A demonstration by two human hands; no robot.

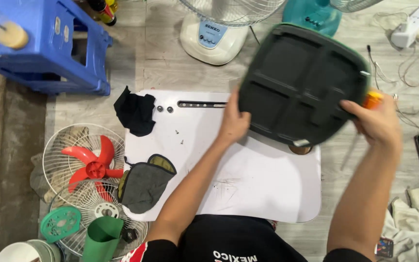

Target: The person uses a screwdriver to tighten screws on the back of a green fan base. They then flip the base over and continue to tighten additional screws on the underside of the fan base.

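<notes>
I observed the left hand point(233, 123) gripping the left edge of a dark green, ribbed fan base plate point(301, 85), held tilted above the white board point(248, 189). The right hand point(377, 123) gripped the plate's right edge together with an orange-handled screwdriver point(372, 99). Small screws point(179, 137) lay loose on the board, a black cloth point(136, 111) at its corner.

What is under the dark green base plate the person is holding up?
Under the dark green base plate lies the white table; a small brown round thing peeks out at its lower edge. The rest beneath is covered. Both hands, left and right, grip it.
</notes>
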